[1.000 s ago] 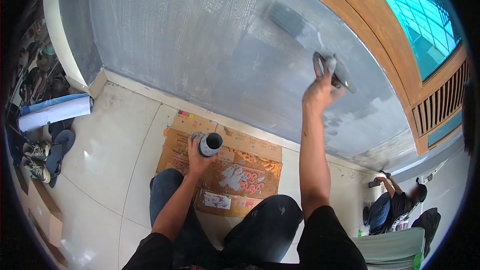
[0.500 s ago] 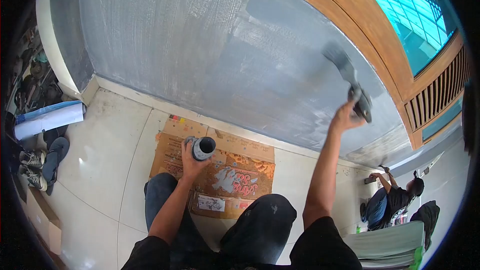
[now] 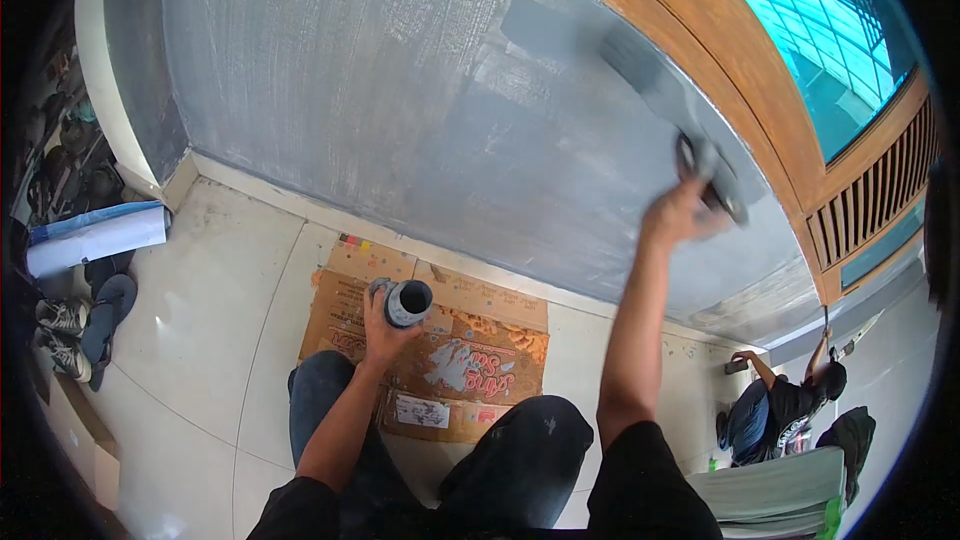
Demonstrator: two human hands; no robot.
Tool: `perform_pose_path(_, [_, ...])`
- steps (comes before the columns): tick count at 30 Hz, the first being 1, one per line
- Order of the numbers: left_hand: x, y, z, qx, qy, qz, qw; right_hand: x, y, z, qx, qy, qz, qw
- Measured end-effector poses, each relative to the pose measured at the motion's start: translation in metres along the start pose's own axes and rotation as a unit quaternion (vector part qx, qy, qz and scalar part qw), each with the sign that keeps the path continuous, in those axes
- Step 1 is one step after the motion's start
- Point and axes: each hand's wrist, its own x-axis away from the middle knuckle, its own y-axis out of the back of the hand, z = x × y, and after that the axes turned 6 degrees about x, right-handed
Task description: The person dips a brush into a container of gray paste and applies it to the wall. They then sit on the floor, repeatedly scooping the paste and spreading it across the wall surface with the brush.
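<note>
A grey-painted wall [image 3: 380,90], streaked and patchy, fills the view above a pale tiled floor [image 3: 220,280], with a wooden window frame [image 3: 770,80] along its right edge. A flattened cardboard sheet [image 3: 470,365] lies on the tiles at the wall's foot. The right hand [image 3: 680,215] grips a wide brush [image 3: 650,75], bristles pressed to the wall beside the frame; the left hand [image 3: 378,330] clasps a small paint tin [image 3: 408,302] over the cardboard
</note>
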Motion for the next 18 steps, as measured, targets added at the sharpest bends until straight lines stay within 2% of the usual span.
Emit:
perform_pose_path(3, [-0.003,0.003,-0.004,0.032,0.014,-0.004,0.999,0.015,-0.079,0.019,-0.075,-0.034,0.054,0.995])
perform_pose_path(6, [-0.001,0.002,0.003,0.022,0.004,-0.006,1.000,0.019,-0.112,0.015,-0.072,-0.027,0.056,0.995])
perform_pose_path(8, [-0.001,0.001,0.002,-0.026,-0.021,-0.016,0.999,0.014,-0.107,0.002,-0.095,-0.020,0.035,0.995])
perform_pose_path(11, [-0.001,0.001,-0.003,-0.013,0.000,-0.018,1.000,0.004,-0.071,0.000,0.038,0.063,0.002,0.997])
perform_pose_path(14, [-0.001,-0.003,0.003,0.021,-0.003,-0.012,1.000,-0.002,-0.033,0.004,0.074,0.074,-0.013,0.994])
perform_pose_path(18, [-0.001,-0.002,0.000,0.014,0.003,0.009,1.000,0.006,-0.045,0.029,-0.024,0.038,-0.021,0.999])
